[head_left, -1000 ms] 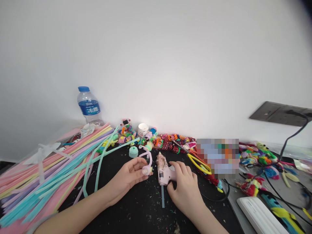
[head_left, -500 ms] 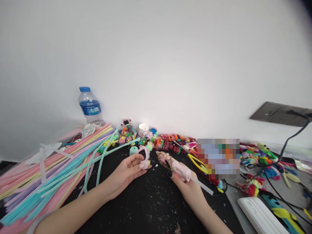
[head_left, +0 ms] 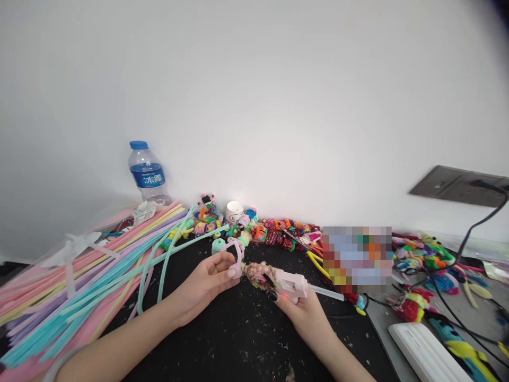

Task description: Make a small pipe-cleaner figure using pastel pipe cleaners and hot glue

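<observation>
My left hand [head_left: 204,284] pinches a small pink pipe-cleaner piece [head_left: 235,260] between thumb and fingers, just above the black table [head_left: 238,339]. My right hand [head_left: 302,313] grips a pink hot glue gun [head_left: 284,280] and holds it level. The gun's fuzz-covered nozzle points left and touches the pink piece. A clear glue stick [head_left: 326,292] pokes out of the gun's back end to the right.
A large fan of pastel pipe cleaners [head_left: 75,281] covers the left. A water bottle [head_left: 146,172], a white cup [head_left: 234,211] and small colourful craft pieces [head_left: 274,231] line the wall. Yellow-handled scissors [head_left: 322,265], black cables [head_left: 469,233], a wall socket [head_left: 457,185] and a white device [head_left: 429,353] are on the right.
My right hand lifted the glue gun off the table and swung its nozzle left to the pink piece. My left hand raised that piece slightly.
</observation>
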A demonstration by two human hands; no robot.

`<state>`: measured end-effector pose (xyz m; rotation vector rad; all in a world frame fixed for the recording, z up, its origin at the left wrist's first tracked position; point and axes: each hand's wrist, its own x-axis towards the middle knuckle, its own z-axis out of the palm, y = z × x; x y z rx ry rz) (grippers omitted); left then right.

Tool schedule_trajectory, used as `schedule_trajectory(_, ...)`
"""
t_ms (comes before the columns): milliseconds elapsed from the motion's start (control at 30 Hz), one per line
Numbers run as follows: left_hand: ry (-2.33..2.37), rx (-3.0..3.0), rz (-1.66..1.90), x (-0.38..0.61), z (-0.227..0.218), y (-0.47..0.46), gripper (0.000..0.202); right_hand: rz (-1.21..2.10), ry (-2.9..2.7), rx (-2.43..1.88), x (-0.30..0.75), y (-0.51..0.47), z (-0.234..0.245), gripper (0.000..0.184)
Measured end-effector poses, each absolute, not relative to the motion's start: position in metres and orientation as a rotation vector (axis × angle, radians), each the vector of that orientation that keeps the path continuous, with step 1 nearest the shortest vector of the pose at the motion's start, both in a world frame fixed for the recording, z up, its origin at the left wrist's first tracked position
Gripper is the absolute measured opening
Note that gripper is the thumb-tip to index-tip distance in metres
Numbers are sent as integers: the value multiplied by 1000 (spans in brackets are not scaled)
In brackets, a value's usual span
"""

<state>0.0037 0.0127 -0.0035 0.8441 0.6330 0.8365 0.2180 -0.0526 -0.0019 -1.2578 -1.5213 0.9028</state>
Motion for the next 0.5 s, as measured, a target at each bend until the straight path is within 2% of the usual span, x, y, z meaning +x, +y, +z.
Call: schedule_trajectory(500, 621, 833, 813, 4, -3, 12, 14, 924, -1508, -1227, 217, -54, 0, 30)
